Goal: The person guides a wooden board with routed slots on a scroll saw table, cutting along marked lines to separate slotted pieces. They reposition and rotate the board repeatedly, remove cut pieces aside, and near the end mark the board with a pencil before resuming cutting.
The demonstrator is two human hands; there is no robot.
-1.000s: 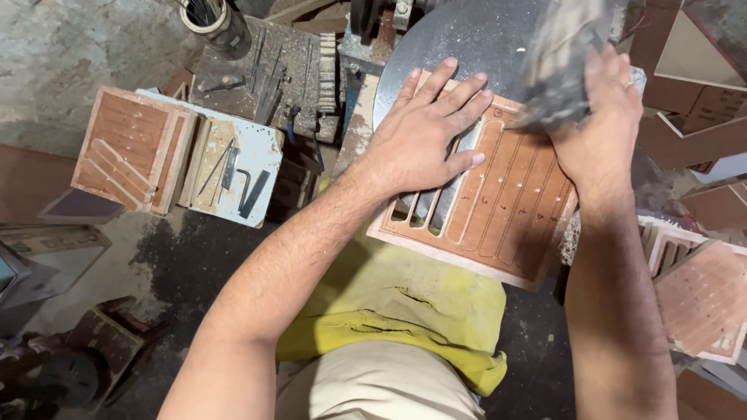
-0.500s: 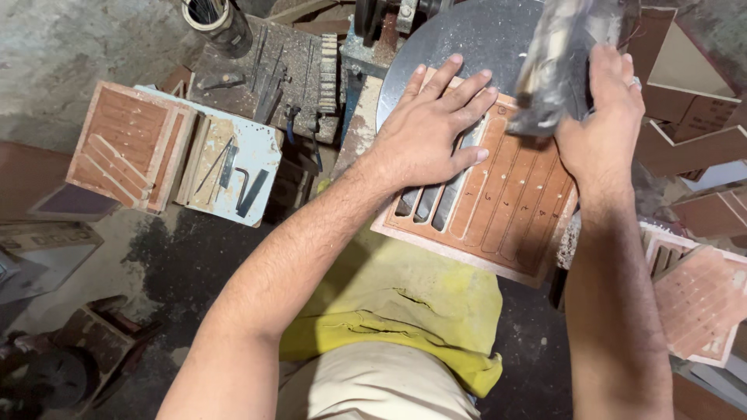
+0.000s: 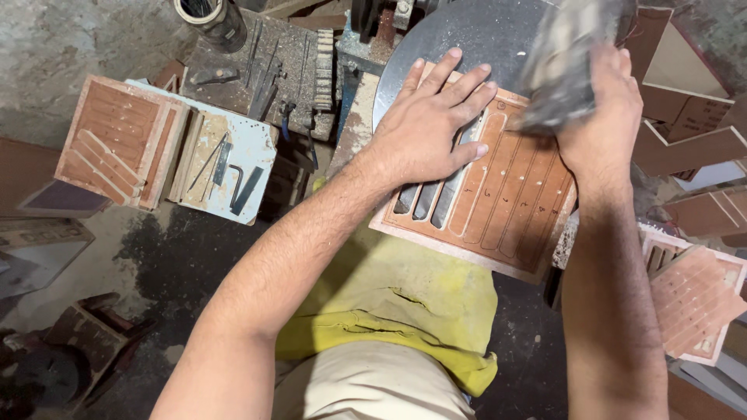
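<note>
Left hand [image 3: 432, 128] lies flat, fingers spread, on the slotted board [image 3: 498, 198]; right hand [image 3: 599, 117] grips a blurred tool [image 3: 564, 66].

A cramped, dusty woodworking workshop. A reddish slotted wooden panel [image 3: 498, 194] lies on a round grey metal surface [image 3: 475, 39] under the fingers [image 3: 459, 85], with similar cut panels [image 3: 117, 144] stacked well to their left. Metal hand tools [image 3: 229, 175] and offcuts [image 3: 692, 117] lie around on grimy, sawdust-covered ground.
</note>
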